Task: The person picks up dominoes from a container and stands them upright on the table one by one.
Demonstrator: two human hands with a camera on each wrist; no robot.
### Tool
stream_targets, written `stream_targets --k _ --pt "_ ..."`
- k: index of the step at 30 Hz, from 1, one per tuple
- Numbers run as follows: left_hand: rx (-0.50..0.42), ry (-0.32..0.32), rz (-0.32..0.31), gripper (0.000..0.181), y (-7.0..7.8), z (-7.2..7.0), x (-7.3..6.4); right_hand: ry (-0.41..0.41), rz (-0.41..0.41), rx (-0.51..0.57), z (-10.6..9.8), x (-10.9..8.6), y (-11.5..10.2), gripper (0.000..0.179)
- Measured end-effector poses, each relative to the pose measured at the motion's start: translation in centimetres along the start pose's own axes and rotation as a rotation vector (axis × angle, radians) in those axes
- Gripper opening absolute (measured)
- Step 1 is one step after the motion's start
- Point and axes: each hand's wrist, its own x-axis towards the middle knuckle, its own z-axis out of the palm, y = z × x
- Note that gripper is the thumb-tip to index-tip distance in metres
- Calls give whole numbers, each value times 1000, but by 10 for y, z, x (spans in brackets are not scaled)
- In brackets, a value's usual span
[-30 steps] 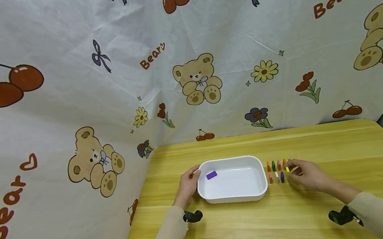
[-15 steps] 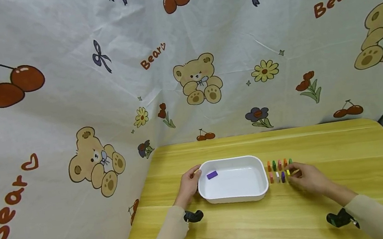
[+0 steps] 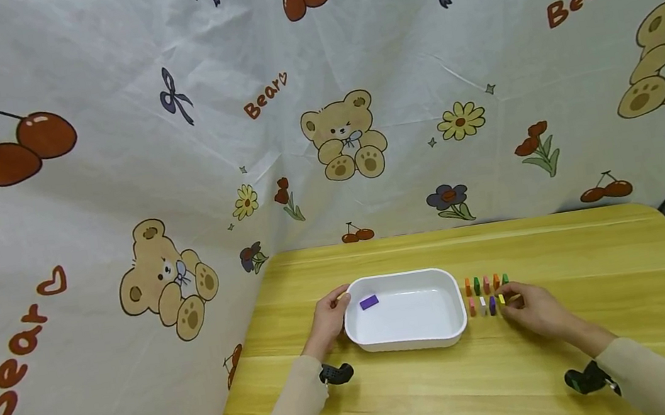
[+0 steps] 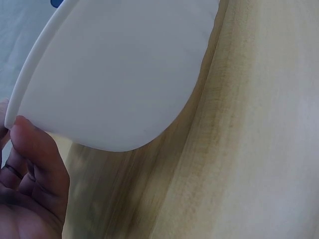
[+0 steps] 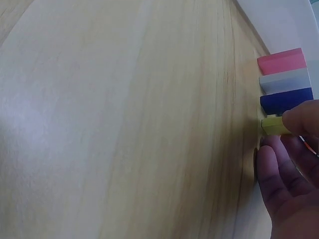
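Note:
A white rectangular tray sits on the table. My left hand holds its left end, thumb and fingers pinching the rim, as the left wrist view also shows. Inside the tray lies a purple block. To the right of the tray my right hand pinches a small yellow block between thumb and finger. This yellow block stands at the right end of the front row, after a pink block, a white block and a dark purple block.
Behind the front row, a back row runs from an orange block to a green block, its right end close to my right fingers. The wooden table meets a bear-print cloth at the back and left.
My right hand has lowered the yellow block slightly, into line beside the purple block, and still pinches it. The left hand and tray have stayed in place.

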Motion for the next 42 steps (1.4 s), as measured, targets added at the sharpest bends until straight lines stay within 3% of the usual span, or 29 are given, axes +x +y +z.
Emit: stream_targets --k 28,36,42 --pt "-36 -15 3 35 2 -1 -1 -10 0 23 -11 -5 -8 35" --pt "-20 -9 -5 34 3 -1 -1 31 -68 -20 -20 -5 -19 38" --pt "-12 -4 8 34 3 -1 -2 55 -74 -34 -19 -5 -35 38"
